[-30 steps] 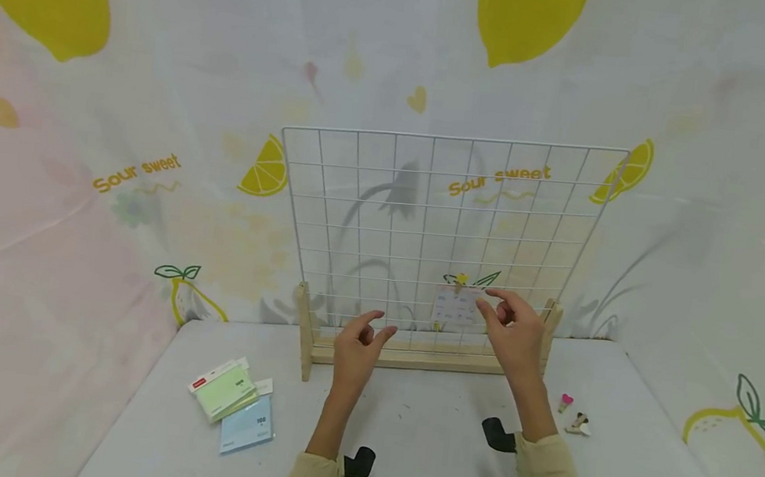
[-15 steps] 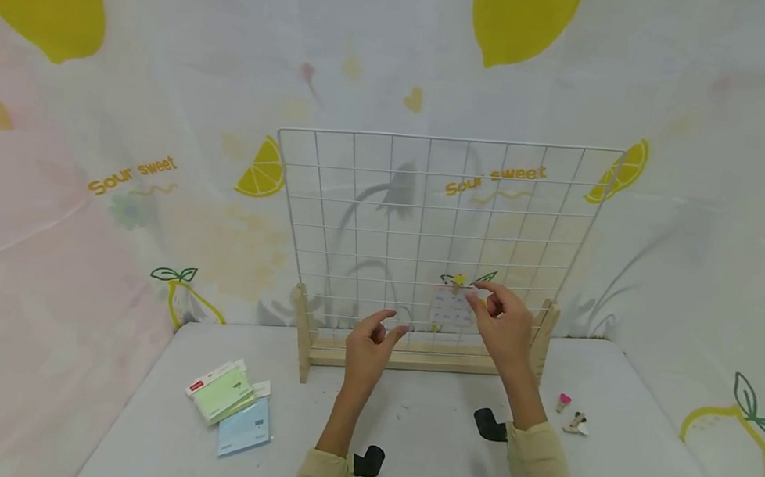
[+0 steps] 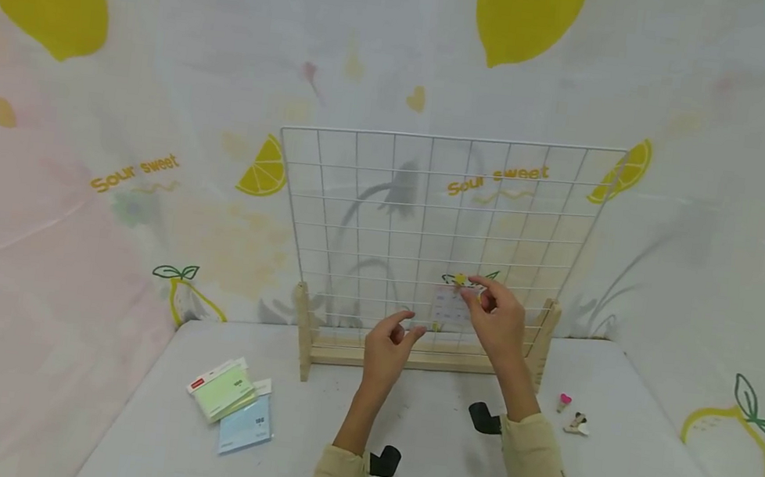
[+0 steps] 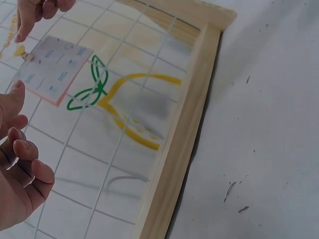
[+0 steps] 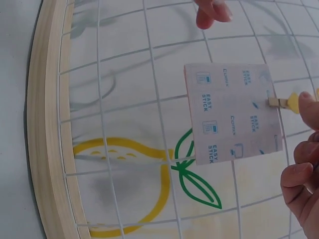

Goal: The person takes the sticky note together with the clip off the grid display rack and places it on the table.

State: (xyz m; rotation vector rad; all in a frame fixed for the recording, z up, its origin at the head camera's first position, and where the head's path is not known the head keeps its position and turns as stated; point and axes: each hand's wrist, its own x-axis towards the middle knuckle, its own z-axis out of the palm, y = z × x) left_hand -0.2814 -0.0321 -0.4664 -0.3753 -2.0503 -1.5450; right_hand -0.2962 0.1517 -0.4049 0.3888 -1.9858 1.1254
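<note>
A sticky note pad [image 5: 234,114], with blue print on its pale face, hangs on the white wire grid [image 3: 385,215]. A small wooden clothespin [image 5: 279,102] with a yellow ornament clips its top edge to a wire. Close beside that ornament is my right hand [image 3: 500,323], thumb and index finger parted; whether the thumb touches it I cannot tell. My left hand [image 3: 387,353] is held in front of the grid, lower and left of the pad. Its thumb and index finger are apart, with nothing between them.
Wooden feet and a crossbar [image 3: 341,355] hold the grid upright on the white table. Packs of green sticky notes [image 3: 223,392] and blue sticky notes [image 3: 248,424] lie at left. A pink heart clothespin [image 3: 564,402] and another decorated clip [image 3: 577,424] lie at right.
My right hand has moved left toward the clothespin's yellow ornament. The left hand has shifted right, toward the pad. Pad and clothespin hang where they were.
</note>
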